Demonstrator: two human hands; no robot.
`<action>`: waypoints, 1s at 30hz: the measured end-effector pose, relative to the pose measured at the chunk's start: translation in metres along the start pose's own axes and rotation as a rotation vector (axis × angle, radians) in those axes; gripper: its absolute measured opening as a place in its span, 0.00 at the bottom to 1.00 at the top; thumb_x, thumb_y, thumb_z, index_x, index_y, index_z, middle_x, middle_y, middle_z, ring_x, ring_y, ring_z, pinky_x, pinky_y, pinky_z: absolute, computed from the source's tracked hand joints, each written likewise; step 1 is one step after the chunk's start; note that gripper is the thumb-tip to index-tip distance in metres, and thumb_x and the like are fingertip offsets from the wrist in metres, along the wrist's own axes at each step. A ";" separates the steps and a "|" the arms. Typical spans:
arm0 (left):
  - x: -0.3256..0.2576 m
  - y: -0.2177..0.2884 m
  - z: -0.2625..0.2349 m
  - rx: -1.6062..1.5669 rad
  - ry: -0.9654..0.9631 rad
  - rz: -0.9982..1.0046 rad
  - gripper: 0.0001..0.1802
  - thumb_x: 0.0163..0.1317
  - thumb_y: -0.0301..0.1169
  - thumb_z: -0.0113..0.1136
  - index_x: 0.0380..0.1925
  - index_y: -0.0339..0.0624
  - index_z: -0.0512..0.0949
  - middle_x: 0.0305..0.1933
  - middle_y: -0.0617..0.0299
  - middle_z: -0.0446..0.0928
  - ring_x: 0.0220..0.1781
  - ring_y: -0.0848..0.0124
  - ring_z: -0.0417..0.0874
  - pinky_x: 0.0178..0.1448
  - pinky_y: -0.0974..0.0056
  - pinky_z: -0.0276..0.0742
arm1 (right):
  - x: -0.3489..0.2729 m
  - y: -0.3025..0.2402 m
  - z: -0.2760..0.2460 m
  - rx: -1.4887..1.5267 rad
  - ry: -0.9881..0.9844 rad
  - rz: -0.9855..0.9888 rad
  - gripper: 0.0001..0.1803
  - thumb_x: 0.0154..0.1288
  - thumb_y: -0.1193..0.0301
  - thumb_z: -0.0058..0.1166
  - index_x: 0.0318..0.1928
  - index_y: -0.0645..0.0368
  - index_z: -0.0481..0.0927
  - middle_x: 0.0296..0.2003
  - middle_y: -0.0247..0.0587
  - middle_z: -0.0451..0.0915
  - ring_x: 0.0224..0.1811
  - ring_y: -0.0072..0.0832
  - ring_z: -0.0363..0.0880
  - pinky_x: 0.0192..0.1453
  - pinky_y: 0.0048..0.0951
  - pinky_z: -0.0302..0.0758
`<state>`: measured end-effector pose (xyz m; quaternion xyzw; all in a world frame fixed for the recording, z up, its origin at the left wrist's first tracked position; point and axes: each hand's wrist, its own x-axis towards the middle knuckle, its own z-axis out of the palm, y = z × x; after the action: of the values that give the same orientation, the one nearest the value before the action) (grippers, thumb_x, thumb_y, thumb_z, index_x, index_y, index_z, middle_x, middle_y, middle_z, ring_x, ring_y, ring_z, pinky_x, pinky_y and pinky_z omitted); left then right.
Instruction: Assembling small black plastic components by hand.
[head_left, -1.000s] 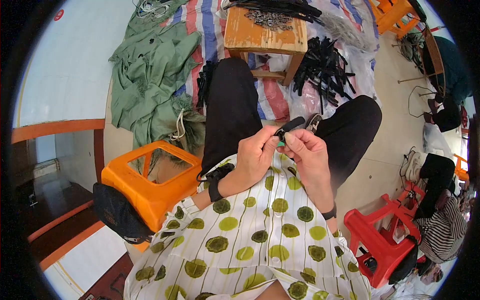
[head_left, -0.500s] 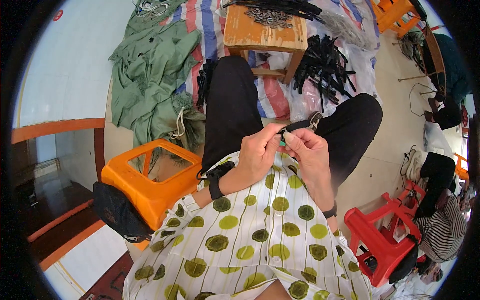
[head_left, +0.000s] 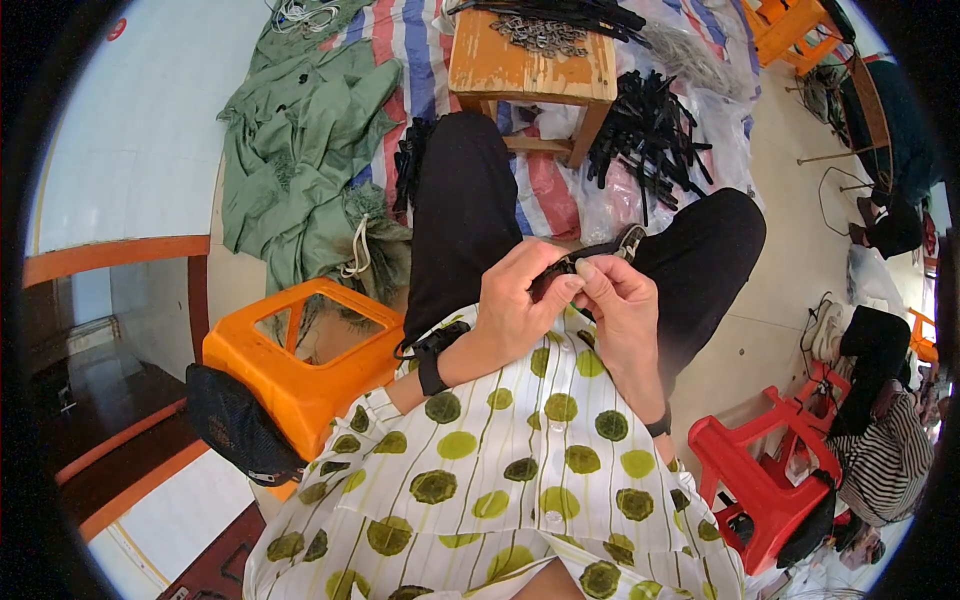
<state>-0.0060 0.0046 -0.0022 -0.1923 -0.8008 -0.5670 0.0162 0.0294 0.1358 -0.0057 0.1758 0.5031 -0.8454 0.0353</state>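
Note:
Above my lap, between my knees, both hands meet at a short black strap (head_left: 597,250). My left hand (head_left: 518,300) is closed on it, fingers curled and thumb pressing toward the right thumb. My right hand (head_left: 626,308) pinches the same piece from the other side with thumb and forefinger. Most of the strap lies hidden behind the fingers, and I cannot make out the small detail at the thumb tips. Ahead of my knees, a wooden stool (head_left: 530,78) carries small metal clips (head_left: 540,36) and more black straps (head_left: 575,14).
A heap of black straps (head_left: 650,140) lies right of the wooden stool on a striped sheet (head_left: 430,60). Green cloth (head_left: 300,150) spreads at the left. An orange plastic stool (head_left: 300,375) stands by my left side, a red one (head_left: 770,480) at my right. Another person sits far right.
My left thumb has moved slightly right and down, so both thumb tips now meet over the strap. The strap stays between my hands; the surroundings look the same.

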 end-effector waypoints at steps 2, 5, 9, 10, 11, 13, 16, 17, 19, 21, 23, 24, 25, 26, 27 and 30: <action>-0.001 -0.002 -0.001 0.000 -0.004 -0.004 0.13 0.57 0.36 0.59 0.29 0.35 0.75 0.25 0.57 0.71 0.28 0.66 0.74 0.33 0.67 0.70 | -0.001 0.000 0.000 0.013 -0.023 0.004 0.07 0.62 0.71 0.55 0.32 0.64 0.79 0.25 0.29 0.77 0.25 0.13 0.69 0.30 0.14 0.66; -0.001 0.001 -0.002 -0.038 0.001 -0.028 0.14 0.57 0.37 0.60 0.27 0.35 0.73 0.24 0.57 0.70 0.27 0.68 0.73 0.32 0.67 0.68 | -0.002 -0.002 -0.001 0.011 -0.050 0.000 0.08 0.62 0.71 0.54 0.32 0.64 0.79 0.25 0.29 0.77 0.25 0.13 0.69 0.31 0.15 0.66; -0.002 -0.001 -0.005 -0.040 -0.029 -0.043 0.15 0.57 0.37 0.60 0.24 0.35 0.72 0.22 0.60 0.68 0.24 0.71 0.70 0.29 0.69 0.66 | -0.002 -0.006 -0.001 -0.039 -0.081 -0.015 0.09 0.63 0.69 0.53 0.31 0.64 0.78 0.25 0.29 0.77 0.25 0.14 0.69 0.31 0.15 0.66; -0.002 -0.003 -0.004 -0.041 -0.030 -0.043 0.15 0.57 0.37 0.60 0.24 0.35 0.72 0.22 0.60 0.68 0.24 0.71 0.70 0.29 0.69 0.66 | -0.002 -0.006 -0.001 -0.057 -0.083 -0.030 0.09 0.63 0.69 0.53 0.32 0.64 0.78 0.25 0.30 0.77 0.26 0.14 0.69 0.31 0.15 0.66; -0.004 -0.006 -0.003 -0.062 -0.035 -0.047 0.15 0.57 0.37 0.60 0.24 0.35 0.72 0.22 0.60 0.68 0.24 0.71 0.70 0.29 0.69 0.66 | -0.001 -0.005 -0.001 -0.057 -0.082 -0.030 0.09 0.63 0.69 0.53 0.32 0.64 0.78 0.25 0.30 0.77 0.26 0.14 0.69 0.31 0.15 0.66; -0.004 -0.007 -0.003 -0.082 -0.041 -0.050 0.15 0.58 0.36 0.59 0.23 0.35 0.72 0.21 0.60 0.68 0.24 0.72 0.70 0.29 0.69 0.66 | 0.001 -0.004 -0.002 -0.010 -0.008 -0.156 0.10 0.63 0.68 0.53 0.33 0.64 0.78 0.27 0.29 0.77 0.26 0.13 0.69 0.31 0.15 0.65; -0.006 -0.005 -0.001 -0.117 -0.080 -0.065 0.14 0.58 0.36 0.59 0.24 0.35 0.73 0.22 0.61 0.69 0.24 0.74 0.69 0.29 0.70 0.66 | 0.001 -0.007 -0.001 -0.098 -0.001 -0.125 0.09 0.63 0.68 0.54 0.34 0.63 0.78 0.27 0.27 0.76 0.28 0.12 0.68 0.33 0.15 0.65; -0.007 -0.006 0.000 -0.137 -0.120 -0.098 0.14 0.58 0.37 0.59 0.25 0.35 0.73 0.22 0.62 0.69 0.24 0.75 0.68 0.29 0.70 0.65 | 0.002 -0.005 -0.001 -0.154 -0.025 -0.112 0.09 0.63 0.68 0.54 0.34 0.63 0.78 0.27 0.26 0.75 0.29 0.11 0.68 0.33 0.14 0.65; -0.007 -0.007 -0.001 -0.158 -0.162 -0.132 0.14 0.58 0.37 0.59 0.27 0.35 0.74 0.22 0.63 0.68 0.24 0.76 0.67 0.29 0.71 0.65 | 0.004 -0.001 -0.002 -0.190 -0.033 -0.135 0.08 0.62 0.70 0.55 0.34 0.63 0.78 0.27 0.24 0.74 0.28 0.10 0.67 0.33 0.14 0.66; -0.005 -0.008 -0.003 -0.139 -0.315 -0.203 0.11 0.61 0.34 0.55 0.33 0.35 0.74 0.21 0.67 0.67 0.23 0.79 0.65 0.29 0.72 0.64 | 0.006 -0.002 -0.007 -0.155 0.002 -0.154 0.06 0.60 0.73 0.55 0.32 0.64 0.77 0.27 0.27 0.74 0.26 0.12 0.69 0.31 0.16 0.66; -0.005 -0.005 -0.002 -0.214 -0.321 -0.289 0.10 0.62 0.32 0.53 0.36 0.36 0.74 0.21 0.68 0.67 0.23 0.81 0.64 0.29 0.72 0.63 | 0.012 0.003 -0.011 -0.266 0.049 -0.251 0.06 0.59 0.74 0.56 0.32 0.65 0.77 0.27 0.29 0.74 0.26 0.13 0.70 0.30 0.16 0.67; -0.006 -0.004 -0.002 -0.287 -0.325 -0.377 0.10 0.62 0.31 0.50 0.39 0.36 0.74 0.21 0.70 0.66 0.23 0.82 0.63 0.28 0.73 0.62 | 0.015 0.005 -0.012 -0.379 0.094 -0.345 0.05 0.58 0.75 0.56 0.31 0.65 0.77 0.26 0.31 0.74 0.25 0.14 0.71 0.29 0.17 0.67; -0.007 -0.004 -0.001 -0.289 -0.332 -0.378 0.10 0.62 0.31 0.50 0.39 0.36 0.74 0.21 0.70 0.66 0.23 0.82 0.63 0.28 0.73 0.62 | 0.017 0.004 -0.012 -0.379 0.101 -0.343 0.05 0.58 0.75 0.56 0.31 0.65 0.77 0.26 0.31 0.74 0.25 0.14 0.71 0.29 0.17 0.67; -0.007 -0.004 0.000 -0.271 -0.304 -0.383 0.10 0.63 0.29 0.48 0.40 0.36 0.73 0.21 0.70 0.65 0.23 0.83 0.62 0.28 0.74 0.61 | 0.019 0.003 -0.009 -0.400 0.114 -0.331 0.06 0.58 0.75 0.56 0.30 0.66 0.77 0.26 0.32 0.73 0.25 0.15 0.72 0.29 0.17 0.67; -0.008 -0.004 -0.001 -0.252 -0.271 -0.388 0.10 0.63 0.28 0.46 0.41 0.37 0.73 0.21 0.71 0.65 0.23 0.84 0.62 0.27 0.75 0.60 | 0.022 0.003 -0.007 -0.421 0.122 -0.321 0.06 0.57 0.75 0.57 0.30 0.67 0.76 0.26 0.34 0.73 0.25 0.16 0.73 0.29 0.17 0.67; -0.013 -0.006 0.001 -0.215 -0.185 -0.350 0.11 0.64 0.29 0.45 0.41 0.37 0.73 0.20 0.72 0.63 0.21 0.84 0.60 0.26 0.76 0.57 | 0.027 0.004 -0.010 -0.349 0.043 -0.201 0.07 0.60 0.72 0.55 0.30 0.64 0.77 0.24 0.32 0.73 0.24 0.17 0.72 0.29 0.17 0.67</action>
<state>0.0045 0.0005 -0.0112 -0.1023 -0.7549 -0.6233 -0.1767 0.0076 0.1455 -0.0220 0.1337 0.6576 -0.7408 -0.0302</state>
